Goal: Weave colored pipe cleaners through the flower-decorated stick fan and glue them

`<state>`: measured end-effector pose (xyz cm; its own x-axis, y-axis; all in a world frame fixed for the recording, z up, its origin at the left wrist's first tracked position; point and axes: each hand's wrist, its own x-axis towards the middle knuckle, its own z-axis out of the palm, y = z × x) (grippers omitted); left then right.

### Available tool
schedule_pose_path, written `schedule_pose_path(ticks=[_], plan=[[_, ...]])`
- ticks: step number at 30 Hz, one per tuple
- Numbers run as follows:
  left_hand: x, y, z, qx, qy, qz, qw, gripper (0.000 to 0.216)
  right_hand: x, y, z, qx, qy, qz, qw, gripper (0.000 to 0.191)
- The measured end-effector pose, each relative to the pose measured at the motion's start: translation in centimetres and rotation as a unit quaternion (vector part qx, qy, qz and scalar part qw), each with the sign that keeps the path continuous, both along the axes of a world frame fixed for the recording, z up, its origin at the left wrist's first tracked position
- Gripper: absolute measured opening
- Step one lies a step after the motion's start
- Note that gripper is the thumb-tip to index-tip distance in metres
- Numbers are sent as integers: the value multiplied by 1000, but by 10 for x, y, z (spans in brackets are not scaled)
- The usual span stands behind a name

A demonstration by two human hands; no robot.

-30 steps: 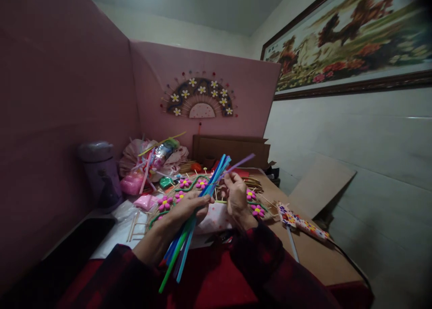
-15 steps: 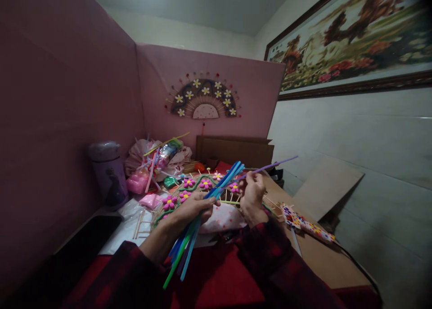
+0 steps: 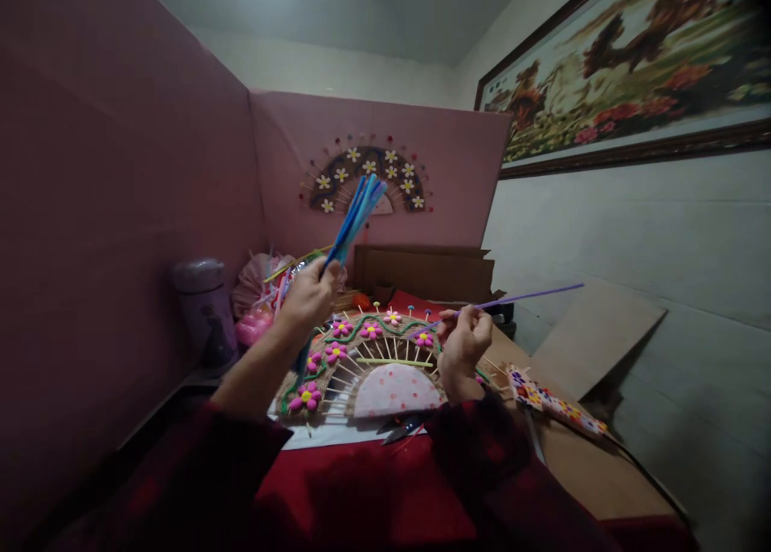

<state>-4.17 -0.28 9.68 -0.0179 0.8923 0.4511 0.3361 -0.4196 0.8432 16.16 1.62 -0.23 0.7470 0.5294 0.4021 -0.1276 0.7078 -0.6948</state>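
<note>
1. Nearest: red-covered table point(image 3: 361, 496), dark plaid sleeves point(image 3: 482, 447) reaching in over it from both sides.
2. Dark-bladed tool point(image 3: 401, 430) lying on table, just below the fan's half-round panel.
3. Right hand point(image 3: 465, 343): grip narrow, fingertips pinching one purple stem point(image 3: 536, 294). Stem slants up to the right; its short left end shows over the fan's upper part. Clear of the bundle.
4. Left hand point(image 3: 310, 299): grip closed round a bundle of stems point(image 3: 355, 218), mostly blues. Tips point up and right, lower ends hang below the hand. Held up left of centre, above the table.
5. Fan-shaped piece point(image 3: 397, 391) flat on table under the hands: pale red-dotted panel, thin sticks, corded arc with pink flowers and green wavy strands. White sheet point(image 3: 319, 437) partly under it.
6. Right: flower-patterned glue gun point(image 3: 554, 403) on cardboard point(image 3: 602, 464), cord trailing.
7. Left: lilac cup point(image 3: 205, 315), pink bagged supplies point(image 3: 253, 327) beside it.
8. Back: brown folded carton point(image 3: 425, 271); second fan, white-flowered point(image 3: 325, 184), on pink panel point(image 3: 451, 166); framed picture point(image 3: 638, 70) on right wall.
</note>
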Motion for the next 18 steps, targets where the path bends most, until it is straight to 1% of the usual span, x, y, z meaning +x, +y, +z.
schedule_pose_path(ticks=[1, 2, 3, 5, 7, 8, 11, 16, 18], plan=[[-4, 6, 13, 42, 66, 82, 994, 29, -3, -2, 0, -3, -4, 6, 1000, 22], [-8, 15, 25, 73, 131, 159, 976, 31, -5, -3, 1, -6, -9, 11, 1000, 23], [-12, 24, 36, 81, 182, 224, 954, 32, -6, -5, 1, -8, -13, 15, 1000, 23], [-21, 48, 51, 62, 241, 292, 923, 34, -9, -6, 2, -10, -22, 25, 999, 23], [-30, 72, 58, 47, 258, 339, 903, 33, -11, -7, 3, -12, -27, 32, 999, 24], [-35, 83, 58, 45, 271, 348, 896, 33, -12, -7, 3, -12, -29, 35, 999, 25], [-52, 112, 48, 30, 299, 363, 882, 35, -14, -8, 3, -7, -35, 45, 998, 25], [-82, 142, 13, -15, 314, 372, 873, 51, -17, -8, 2, 1, -43, 56, 998, 26], [-90, 150, 0, -37, 332, 352, 874, 49, -19, -8, 1, -1, -47, 61, 997, 26]])
